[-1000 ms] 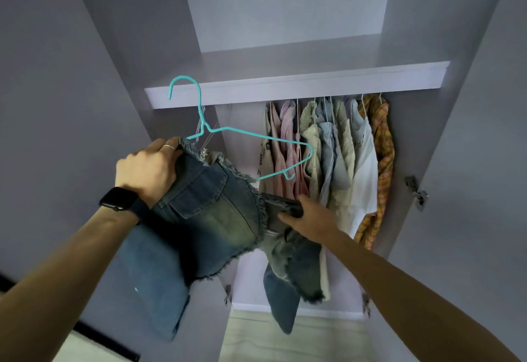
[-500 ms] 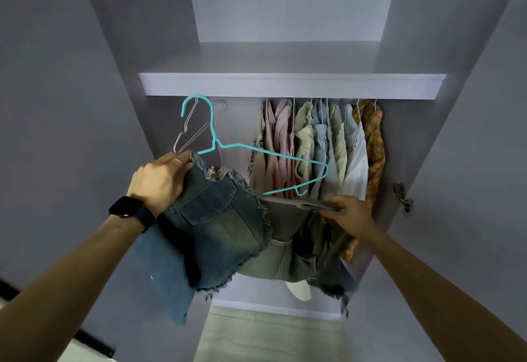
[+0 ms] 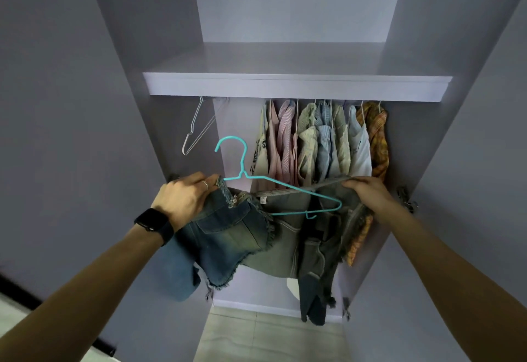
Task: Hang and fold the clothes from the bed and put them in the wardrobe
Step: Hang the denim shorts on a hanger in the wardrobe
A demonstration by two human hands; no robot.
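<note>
Holding denim garment (image 3: 228,236), seemingly over teal hanger (image 3: 285,187).

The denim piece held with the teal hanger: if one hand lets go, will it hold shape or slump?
Probably floppy: the denim sags in folds between the left hand and right hand. It looks heavyish for the thin teal hanger, so it may tilt and slide off.

frayed denim garment (image 3: 228,236) — smooth teal hanger (image 3: 288,190), matt shelf (image 3: 296,86).

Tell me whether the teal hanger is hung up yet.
Not hung. The teal hanger has its hook free below the shelf; left hand and right hand grip the denim garment.
</note>
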